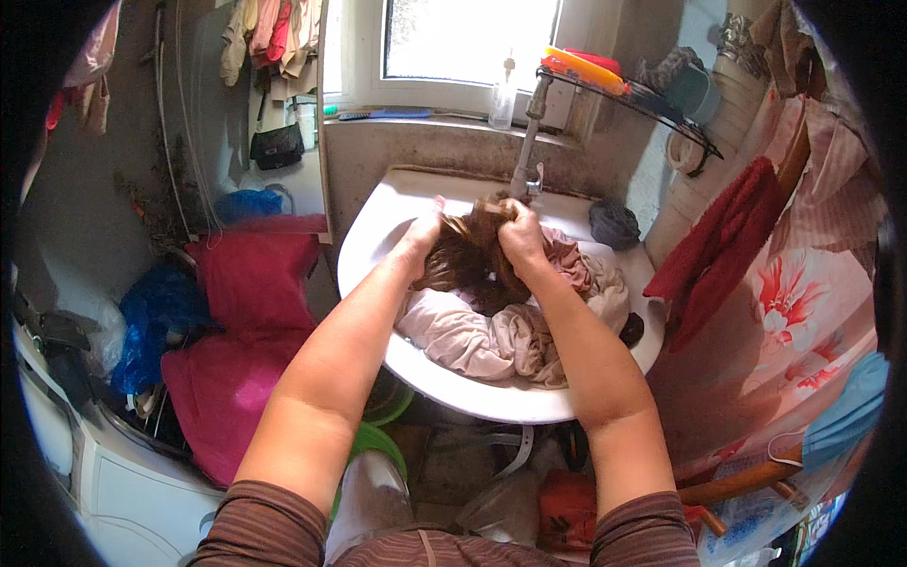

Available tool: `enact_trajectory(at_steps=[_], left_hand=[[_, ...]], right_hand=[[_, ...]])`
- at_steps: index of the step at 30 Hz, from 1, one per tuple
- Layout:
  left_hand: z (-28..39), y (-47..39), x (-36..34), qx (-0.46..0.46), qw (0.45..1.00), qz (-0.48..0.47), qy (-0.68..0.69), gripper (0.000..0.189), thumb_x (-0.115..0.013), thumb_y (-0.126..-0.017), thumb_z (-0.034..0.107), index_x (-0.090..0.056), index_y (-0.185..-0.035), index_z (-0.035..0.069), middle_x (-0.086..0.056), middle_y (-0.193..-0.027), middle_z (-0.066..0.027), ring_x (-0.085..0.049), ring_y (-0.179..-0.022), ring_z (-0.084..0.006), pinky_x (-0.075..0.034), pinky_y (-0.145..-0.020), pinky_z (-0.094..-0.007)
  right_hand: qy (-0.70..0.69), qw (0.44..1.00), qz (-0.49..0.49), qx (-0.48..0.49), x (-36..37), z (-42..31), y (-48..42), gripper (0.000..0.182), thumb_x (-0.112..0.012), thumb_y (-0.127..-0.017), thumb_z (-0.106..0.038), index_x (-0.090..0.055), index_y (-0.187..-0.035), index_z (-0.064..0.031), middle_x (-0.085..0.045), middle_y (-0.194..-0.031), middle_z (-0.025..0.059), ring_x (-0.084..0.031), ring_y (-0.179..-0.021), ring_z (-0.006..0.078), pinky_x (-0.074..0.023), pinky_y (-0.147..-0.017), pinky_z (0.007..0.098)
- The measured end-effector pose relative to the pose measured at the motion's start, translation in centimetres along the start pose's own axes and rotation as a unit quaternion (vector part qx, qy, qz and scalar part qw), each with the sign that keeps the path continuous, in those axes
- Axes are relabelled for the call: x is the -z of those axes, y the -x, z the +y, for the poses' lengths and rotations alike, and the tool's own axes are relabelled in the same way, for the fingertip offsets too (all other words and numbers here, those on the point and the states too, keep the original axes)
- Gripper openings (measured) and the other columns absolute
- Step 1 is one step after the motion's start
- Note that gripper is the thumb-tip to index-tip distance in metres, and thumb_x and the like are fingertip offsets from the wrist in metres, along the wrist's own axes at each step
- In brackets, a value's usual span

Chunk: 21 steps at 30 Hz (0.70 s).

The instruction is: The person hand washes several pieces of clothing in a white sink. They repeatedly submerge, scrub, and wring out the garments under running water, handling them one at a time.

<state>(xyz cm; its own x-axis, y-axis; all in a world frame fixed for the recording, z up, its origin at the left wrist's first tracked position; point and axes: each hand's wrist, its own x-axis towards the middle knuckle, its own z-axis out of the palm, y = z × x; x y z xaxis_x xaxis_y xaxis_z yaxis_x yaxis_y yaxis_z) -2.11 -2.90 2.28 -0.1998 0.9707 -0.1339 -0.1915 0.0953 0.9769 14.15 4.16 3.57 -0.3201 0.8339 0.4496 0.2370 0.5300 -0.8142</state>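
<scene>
Dark brown wet cloth (464, 262) is bunched between my hands over a white washbasin (489, 406). My left hand (424, 237) grips its left side, thumb up. My right hand (522, 237) is closed on its upper right part, just in front of the tap (523, 170). Pale pink and beige wet fabric (468, 337) lies twisted in the basin below the brown cloth, and a dusty pink piece (565, 261) lies to the right. The brown cloth is partly blurred, and my fingers are partly hidden by it.
A grey scrunched cloth (613, 225) sits on the basin's back right corner. Above hangs a wire shelf (638, 99) with an orange tube (584, 71). A clear pump bottle (503, 96) stands on the windowsill. A dark red towel (723, 248) hangs right; magenta cloth (248, 283) lies left.
</scene>
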Motion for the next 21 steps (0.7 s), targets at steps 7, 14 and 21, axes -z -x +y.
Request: enact_trajectory(at_steps=[7,14,21], left_hand=[[1.3,2.0,0.2,0.004,0.977,-0.071,0.199,0.081,-0.03,-0.086,0.079,-0.055,-0.122,0.011,-0.059,-0.12,-0.0103,-0.056,-0.111,-0.0241,-0.046,-0.097,-0.039],[-2.1,0.7,0.6,-0.048,0.941,-0.1,0.32,0.047,-0.043,-0.099,0.045,-0.053,-0.128,0.009,-0.059,-0.121,-0.0108,-0.056,-0.109,-0.022,-0.045,-0.1,-0.0374],[-0.4,-1.2,-0.5,-0.064,0.98,0.013,0.186,0.044,-0.047,-0.097,0.042,-0.059,-0.115,0.004,-0.067,-0.099,-0.0094,-0.065,-0.089,-0.0241,-0.054,-0.079,-0.0367]], right_hand=[[0.08,0.951,-0.046,0.295,-4.3,-7.2,5.6,0.037,-0.064,-0.073,0.0,-0.057,-0.11,-0.0028,-0.058,-0.101,0.0155,-0.059,-0.095,0.0334,-0.0482,-0.087,0.0387],[0.172,0.942,0.003,0.287,-4.5,-4.8,4.0,0.034,-0.056,-0.078,-0.002,-0.05,-0.111,-0.0066,-0.056,-0.099,0.0196,-0.061,-0.092,0.0408,-0.0526,-0.076,0.0467],[0.265,0.962,0.028,0.065,0.3,-0.5,0.1,0.033,-0.051,-0.088,-0.004,-0.046,-0.12,-0.0094,-0.061,-0.11,0.0242,-0.062,-0.1,0.0408,-0.0503,-0.082,0.0475]])
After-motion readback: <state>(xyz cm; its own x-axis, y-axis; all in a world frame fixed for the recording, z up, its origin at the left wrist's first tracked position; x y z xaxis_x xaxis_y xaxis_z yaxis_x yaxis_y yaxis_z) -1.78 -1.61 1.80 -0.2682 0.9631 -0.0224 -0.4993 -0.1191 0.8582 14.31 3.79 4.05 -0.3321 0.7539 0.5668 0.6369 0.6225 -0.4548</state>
